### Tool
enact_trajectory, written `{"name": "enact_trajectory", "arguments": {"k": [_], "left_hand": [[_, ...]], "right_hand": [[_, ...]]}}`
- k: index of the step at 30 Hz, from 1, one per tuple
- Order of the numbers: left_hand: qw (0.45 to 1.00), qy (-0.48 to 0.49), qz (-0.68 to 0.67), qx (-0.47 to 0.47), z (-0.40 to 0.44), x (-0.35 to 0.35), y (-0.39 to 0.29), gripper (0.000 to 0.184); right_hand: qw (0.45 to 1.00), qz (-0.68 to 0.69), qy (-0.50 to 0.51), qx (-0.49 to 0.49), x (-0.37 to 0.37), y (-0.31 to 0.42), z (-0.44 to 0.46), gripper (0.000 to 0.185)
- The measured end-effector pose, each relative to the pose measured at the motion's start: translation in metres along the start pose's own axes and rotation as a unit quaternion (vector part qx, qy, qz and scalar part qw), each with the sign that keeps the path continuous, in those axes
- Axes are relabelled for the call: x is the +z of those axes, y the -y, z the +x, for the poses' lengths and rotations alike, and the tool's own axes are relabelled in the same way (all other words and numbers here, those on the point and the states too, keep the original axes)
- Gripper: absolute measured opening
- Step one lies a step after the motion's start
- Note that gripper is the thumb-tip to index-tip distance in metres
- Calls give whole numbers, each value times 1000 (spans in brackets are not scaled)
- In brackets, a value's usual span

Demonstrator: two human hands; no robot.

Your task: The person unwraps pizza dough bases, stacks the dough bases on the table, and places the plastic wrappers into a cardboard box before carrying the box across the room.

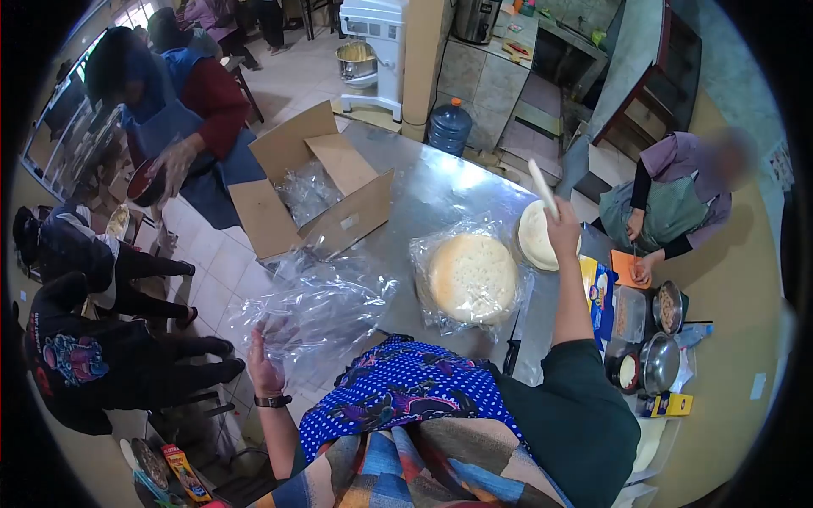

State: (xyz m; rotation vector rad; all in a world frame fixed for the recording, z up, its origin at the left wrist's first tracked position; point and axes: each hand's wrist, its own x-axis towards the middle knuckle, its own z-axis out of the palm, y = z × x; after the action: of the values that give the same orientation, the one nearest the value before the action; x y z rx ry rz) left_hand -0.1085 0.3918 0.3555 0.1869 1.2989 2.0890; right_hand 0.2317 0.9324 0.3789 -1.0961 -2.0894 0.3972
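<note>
My left hand [266, 369] grips the edge of a large clear plastic bag [326, 300], which spreads out over the table's left edge. Raised at the right, my right hand [562, 230] holds a pale, thin pizza base [541, 185], seen nearly edge-on. Beneath and beside that hand lies another round pizza base [533, 235] on the table. Between my hands, a larger stack of browned bases, with a round pizza base on top [472, 278], sits on or in clear plastic. The fingers of my right hand are partly hidden behind its back.
An open cardboard box [339, 229] with plastic inside stands at the metal table's [423, 182] left edge. A co-worker [669, 199] works at an orange board [627, 268] on the right. Metal bowls [659, 362] and packets line that side. Other people stand at the left.
</note>
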Motion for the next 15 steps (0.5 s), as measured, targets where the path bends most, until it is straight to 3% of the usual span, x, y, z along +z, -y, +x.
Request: {"name": "enact_trajectory", "arguments": {"k": [1,4,6,7,9,12,14,15], "left_hand": [[1000,10,8,5,2,-6,0,57],[999,13,29,18,7,-18,7,55],[994,-1,104,22,9,-16,8,55],[993,-12,112,16,6,-11,9,55],[993,-24,116,13,3,-1,10,52],[991,-33,127,15,1,8,14,50],[967,-71,242,45,7,-3,31,49],[981,-55,185,25,8,2,32,47]], "right_hand": [[982,-180,28,-55,3,-21,-9,38],[976,-182,106,-63,34,-87,-51,36],[947,-225,216,82,47,-76,-64,38],[947,-224,218,79,54,-71,-61,38],[966,-11,174,189,67,-52,-61,46],[961,-20,240,139,67,9,-71,61],[971,-29,219,90,65,32,-72,59],[974,-47,207,77,59,46,-68,54]]}}
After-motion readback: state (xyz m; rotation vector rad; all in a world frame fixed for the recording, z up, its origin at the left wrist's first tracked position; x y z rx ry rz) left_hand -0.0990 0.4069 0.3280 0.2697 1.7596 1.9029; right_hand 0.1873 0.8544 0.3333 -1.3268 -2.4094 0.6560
